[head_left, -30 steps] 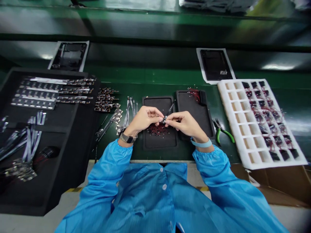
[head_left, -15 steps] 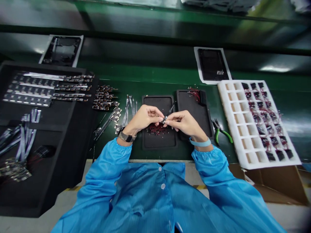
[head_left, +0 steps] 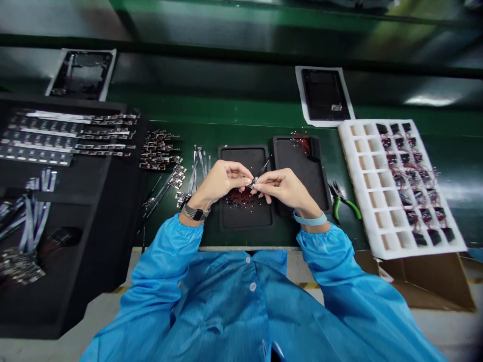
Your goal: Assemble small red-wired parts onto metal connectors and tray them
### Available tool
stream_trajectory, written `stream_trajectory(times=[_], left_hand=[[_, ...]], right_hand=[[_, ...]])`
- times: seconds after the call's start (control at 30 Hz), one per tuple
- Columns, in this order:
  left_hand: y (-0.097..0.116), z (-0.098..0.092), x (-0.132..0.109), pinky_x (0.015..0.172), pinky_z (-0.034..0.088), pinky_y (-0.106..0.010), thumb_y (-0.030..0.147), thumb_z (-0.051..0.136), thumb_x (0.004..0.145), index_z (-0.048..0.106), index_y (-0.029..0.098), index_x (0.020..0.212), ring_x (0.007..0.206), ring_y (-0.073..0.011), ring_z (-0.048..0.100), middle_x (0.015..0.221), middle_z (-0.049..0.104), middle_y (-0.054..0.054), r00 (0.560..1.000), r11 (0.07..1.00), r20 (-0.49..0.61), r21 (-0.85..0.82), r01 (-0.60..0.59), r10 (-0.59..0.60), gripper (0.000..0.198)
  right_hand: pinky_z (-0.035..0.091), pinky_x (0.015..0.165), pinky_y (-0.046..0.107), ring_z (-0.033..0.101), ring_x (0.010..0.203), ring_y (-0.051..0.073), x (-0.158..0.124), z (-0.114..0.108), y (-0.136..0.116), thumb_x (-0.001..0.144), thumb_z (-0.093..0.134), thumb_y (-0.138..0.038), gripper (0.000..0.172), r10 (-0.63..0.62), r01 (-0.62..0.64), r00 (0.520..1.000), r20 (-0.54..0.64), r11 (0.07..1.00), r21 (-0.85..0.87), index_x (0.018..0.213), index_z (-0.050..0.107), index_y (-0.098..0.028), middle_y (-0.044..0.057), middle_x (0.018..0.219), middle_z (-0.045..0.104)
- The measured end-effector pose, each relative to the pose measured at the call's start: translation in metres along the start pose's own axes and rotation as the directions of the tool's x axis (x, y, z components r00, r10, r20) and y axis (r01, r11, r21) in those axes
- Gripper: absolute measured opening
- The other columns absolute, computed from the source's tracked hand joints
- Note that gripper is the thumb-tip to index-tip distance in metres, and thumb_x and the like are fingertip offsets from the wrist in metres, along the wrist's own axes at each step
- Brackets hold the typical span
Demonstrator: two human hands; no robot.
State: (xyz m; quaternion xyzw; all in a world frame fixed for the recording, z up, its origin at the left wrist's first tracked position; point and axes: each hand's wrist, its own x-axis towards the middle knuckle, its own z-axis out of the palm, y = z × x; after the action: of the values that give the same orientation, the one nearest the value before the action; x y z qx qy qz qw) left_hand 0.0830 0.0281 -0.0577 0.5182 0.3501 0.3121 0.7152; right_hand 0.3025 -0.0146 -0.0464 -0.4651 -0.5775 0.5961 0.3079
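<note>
Head view showed both hands meeting above the left black tray (head_left: pixel 245 221), just over a small heap of red-wired parts (head_left: pixel 238 198) lying in it. The left hand (head_left: pixel 221 181) and right hand (head_left: pixel 284 187) each had thumb and fingertips pressed together on one tiny component (head_left: pixel 253 182) — a small dark piece with a thin black lead sticking up and away from the fingers. It looked very light and probably delicate: the body seemed stiff enough to pinch, while the fine wire would likely bend or tear loose if pulled. The safer hold, by my judgement, was on the body's edges, as both hands had it, not on the lead. A second black tray (head_left: pixel 302 176) sat just to the right, green-handled pliers (head_left: pixel 344 202) beside it, and a white foam grid tray (head_left: pixel 362 173) further right.
</note>
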Motion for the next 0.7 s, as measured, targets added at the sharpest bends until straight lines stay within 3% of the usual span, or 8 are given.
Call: stream_trajectory(times=[0.1,0.17,0.27,0.37,0.47,0.57,0.7], left_hand=[[0.005,0.000,-0.003,0.057,0.053,-0.021,0.027,0.089,0.076,0.075,0.013,0.087,0.056,-0.0095,0.064,0.068,0.071,-0.002,0.996,0.994,-0.022,-0.064,-0.093,0.091,0.022],[0.011,-0.003,-0.007,0.056,0.055,-0.022,0.031,0.088,0.080,0.073,0.015,0.090,0.057,-0.0105,0.066,0.075,0.073,-0.003,0.984,0.979,-0.061,-0.110,-0.171,0.165,0.025],[0.023,-0.013,-0.013,0.054,0.058,-0.024,0.035,0.089,0.080,0.067,0.015,0.090,0.062,-0.0128,0.071,0.094,0.077,-0.007,0.953,0.948,-0.162,-0.152,-0.281,0.256,0.030],[0.029,-0.023,-0.016,0.053,0.058,-0.022,0.032,0.093,0.074,0.066,0.016,0.090,0.064,-0.0131,0.072,0.091,0.077,-0.006,0.913,0.922,-0.271,-0.155,-0.354,0.305,0.035],[0.029,-0.030,-0.014,0.054,0.058,-0.020,0.029,0.095,0.069,0.067,0.017,0.093,0.065,-0.0126,0.072,0.082,0.075,-0.003,0.890,0.920,-0.345,-0.144,-0.365,0.300,0.039],[0.025,-0.031,-0.010,0.055,0.056,-0.019,0.026,0.095,0.066,0.069,0.017,0.098,0.066,-0.0128,0.072,0.080,0.074,-0.002,0.879,0.924,-0.387,-0.143,-0.355,0.278,0.042],[0.018,-0.029,-0.006,0.055,0.054,-0.019,0.021,0.092,0.068,0.071,0.017,0.093,0.064,-0.0119,0.071,0.075,0.072,0.000,0.858,0.918,-0.430,-0.143,-0.370,0.280,0.033]], right_hand=[[0.060,0.084,0.035,0.076,0.088,0.022,-0.001,-0.009,-0.003,0.090,0.079,-0.047,0.029,-0.115,0.113,0.990,-0.075,0.993,-0.032,0.100,0.082,-0.020,0.008,0.099,0.082],[0.057,0.094,0.037,0.074,0.103,0.024,-0.003,-0.016,-0.004,0.093,0.076,-0.047,0.030,-0.187,0.170,0.971,-0.151,0.979,-0.114,0.106,0.080,-0.021,0.008,0.107,0.081],[0.055,0.086,0.036,0.071,0.090,0.022,-0.003,-0.019,-0.003,0.093,0.076,-0.043,0.024,-0.201,0.172,0.977,-0.074,0.942,-0.289,0.100,0.079,-0.020,0.007,0.098,0.079],[0.051,0.079,0.035,0.067,0.081,0.020,0.000,-0.009,0.003,0.094,0.075,-0.035,0.016,-0.183,0.198,0.980,0.077,0.866,-0.459,0.098,0.078,-0.020,0.004,0.088,0.075],[0.046,0.077,0.035,0.062,0.082,0.021,0.005,0.005,0.008,0.095,0.074,-0.031,0.011,-0.214,0.156,0.976,-0.024,0.778,-0.609,0.093,0.077,-0.021,0.003,0.077,0.071],[0.043,0.076,0.035,0.058,0.079,0.022,0.010,0.013,0.012,0.094,0.077,-0.034,0.014,-0.201,0.050,0.967,-0.154,0.748,-0.662,0.092,0.076,-0.020,0.002,0.070,0.067],[0.042,0.082,0.039,0.055,0.083,0.024,0.014,0.018,0.017,0.091,0.080,-0.036,0.016,-0.216,0.043,0.965,-0.149,0.689,-0.723,0.097,0.079,-0.021,0.004,0.077,0.067]])
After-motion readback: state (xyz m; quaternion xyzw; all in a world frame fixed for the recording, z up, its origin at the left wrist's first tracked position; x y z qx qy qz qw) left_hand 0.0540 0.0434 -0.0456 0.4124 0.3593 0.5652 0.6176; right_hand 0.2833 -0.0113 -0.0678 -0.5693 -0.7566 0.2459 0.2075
